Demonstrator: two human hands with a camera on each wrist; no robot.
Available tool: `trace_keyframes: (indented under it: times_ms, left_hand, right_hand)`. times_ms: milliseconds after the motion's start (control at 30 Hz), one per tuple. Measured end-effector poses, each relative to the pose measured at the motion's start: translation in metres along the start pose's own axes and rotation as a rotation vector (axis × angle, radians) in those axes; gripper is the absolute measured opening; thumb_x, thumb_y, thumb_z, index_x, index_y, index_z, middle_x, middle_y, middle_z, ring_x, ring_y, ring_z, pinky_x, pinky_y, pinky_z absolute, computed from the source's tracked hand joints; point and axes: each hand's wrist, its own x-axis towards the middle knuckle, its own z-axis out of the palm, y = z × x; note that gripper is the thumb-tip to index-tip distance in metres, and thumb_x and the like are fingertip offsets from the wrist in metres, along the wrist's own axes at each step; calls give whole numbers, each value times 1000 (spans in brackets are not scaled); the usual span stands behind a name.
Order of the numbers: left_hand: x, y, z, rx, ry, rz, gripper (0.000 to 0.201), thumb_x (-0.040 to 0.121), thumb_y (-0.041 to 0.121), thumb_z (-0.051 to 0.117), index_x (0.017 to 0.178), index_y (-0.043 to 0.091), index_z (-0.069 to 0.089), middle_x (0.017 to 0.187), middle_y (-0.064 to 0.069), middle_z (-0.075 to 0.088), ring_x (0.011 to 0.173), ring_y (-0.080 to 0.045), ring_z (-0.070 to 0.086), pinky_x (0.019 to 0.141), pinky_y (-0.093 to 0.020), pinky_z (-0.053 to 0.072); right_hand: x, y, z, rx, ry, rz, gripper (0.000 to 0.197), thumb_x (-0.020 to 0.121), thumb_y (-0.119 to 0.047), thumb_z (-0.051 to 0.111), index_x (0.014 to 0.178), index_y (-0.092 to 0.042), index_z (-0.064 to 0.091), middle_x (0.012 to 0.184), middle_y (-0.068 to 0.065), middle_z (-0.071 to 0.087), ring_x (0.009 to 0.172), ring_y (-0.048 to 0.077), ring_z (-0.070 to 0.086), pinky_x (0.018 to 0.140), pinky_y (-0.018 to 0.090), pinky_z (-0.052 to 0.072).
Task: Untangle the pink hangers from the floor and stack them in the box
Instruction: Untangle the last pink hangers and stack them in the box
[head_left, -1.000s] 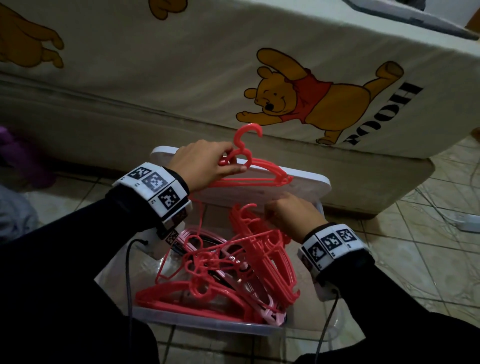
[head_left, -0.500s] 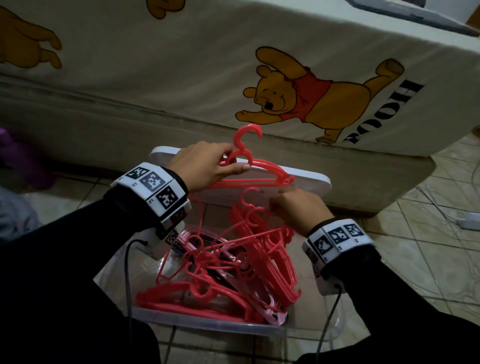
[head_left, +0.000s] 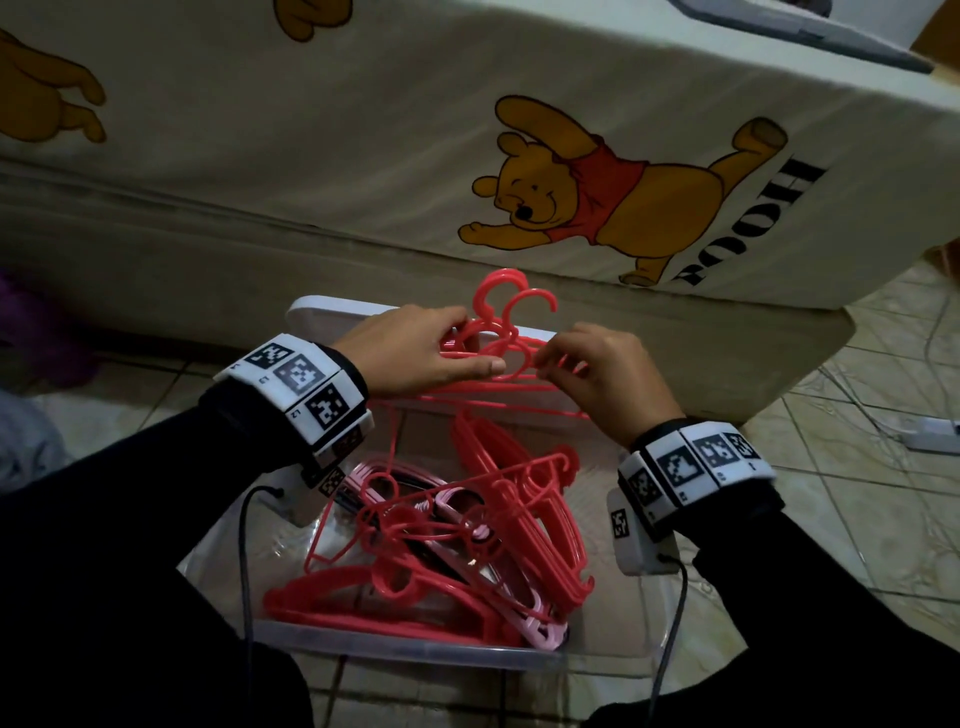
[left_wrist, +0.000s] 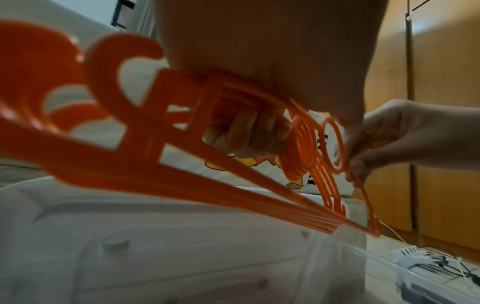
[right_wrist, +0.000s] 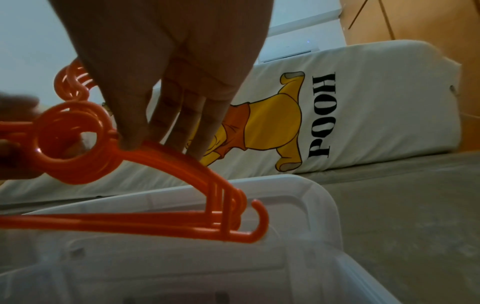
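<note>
Since half a second ago: right hand (head_left: 602, 379) has come up from the heap in the box (head_left: 426, 657) to the bundle (head_left: 498, 364) held over the lid (head_left: 332, 312); two hooks now stand above the bundle where one stood.

Item 1, bundle: several pink hangers, held level above the box's far end. My left hand (head_left: 421, 351) grips it at the necks, fingers curled round. My right hand pinches one hanger's shoulder beside the ring, fingertips (right_wrist: 130, 144) on its top edge.

Item 2, heap (head_left: 441, 540): tangled pink hangers inside the clear box on the tiled floor (head_left: 857, 519), a few paler ones among them.

Item 3, lid: white, standing behind the box against the mattress (head_left: 363, 130).

Item 4, mattress: cream cover printed with a yellow bear in a red shirt; lettering reads "POOH" (right_wrist: 322, 115).

Item 5, wristbands (head_left: 301, 384): white, with black square codes.
</note>
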Motion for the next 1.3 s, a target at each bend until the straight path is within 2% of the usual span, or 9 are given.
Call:
trace_keyframes:
  times_ms: [200,433,500,600,700,833,1033,1133,1300]
  left_hand:
    - [0,1,2,143,6,-2,30,91,54,45,93,25,52,82,4,60,77,-21,55,65,-33,40]
    - [-2,6,11,395,61,60,28,94,43,36,105,23,51,73,3,55,66,-22,49,59,-31,31]
    - [-1,5,10,370,71,32,28,93,47,42,105,24,53,71,7,50,71,-23,52,61,-31,33]
    - [1,2,7,328,95,-2,30,90,49,50,109,25,54,86,2,62,86,-26,60,65,-32,37]
    - [3,-3,2,285,113,-40,34,90,46,50,117,25,51,95,-5,66,91,-32,61,67,-34,37]
    - [2,-5,-4,231,140,-44,36,90,41,51,122,26,48,100,-9,66,92,-35,61,71,-37,41]
    - [0,-1,-7,156,148,-18,27,89,40,52,113,27,50,82,3,55,81,-28,58,67,-35,39]
    - [0,-2,-7,141,154,-9,24,88,40,53,110,29,51,80,3,54,81,-29,58,68,-35,41]
    - [0,-4,-5,142,158,-16,21,86,41,54,105,30,53,78,5,52,78,-27,55,65,-33,34]
  right_hand:
    - [-1,-4,3,-2,65,-33,7,82,-13,71,88,-14,73,82,-2,64,69,10,58,65,35,53]
    - [-3,-14,9,-79,3,-5,8,85,-17,67,89,-12,64,90,1,62,83,16,58,71,33,50]
    - [-4,-14,8,-177,-10,-3,8,86,-20,65,89,-14,61,91,0,62,88,17,56,67,32,48]
    - [-4,-11,8,-292,-52,15,9,89,-22,59,91,-14,61,95,1,60,93,18,54,63,33,45]
    - [-4,1,12,-394,-189,105,10,88,-23,53,91,-17,61,96,3,62,92,23,58,63,30,41]
    - [-11,16,31,-392,-563,217,16,88,-20,54,97,-17,66,102,7,66,94,27,63,75,32,48]
    - [-35,8,91,-384,-869,99,28,88,-18,52,113,-18,64,107,13,67,97,31,65,80,39,51]
    - [-45,3,111,-356,-921,25,25,91,-22,51,112,-13,63,111,11,66,98,30,65,80,38,53]
    - [-54,3,127,-366,-948,-26,34,93,-28,51,126,-23,54,124,10,58,103,32,62,80,40,51]
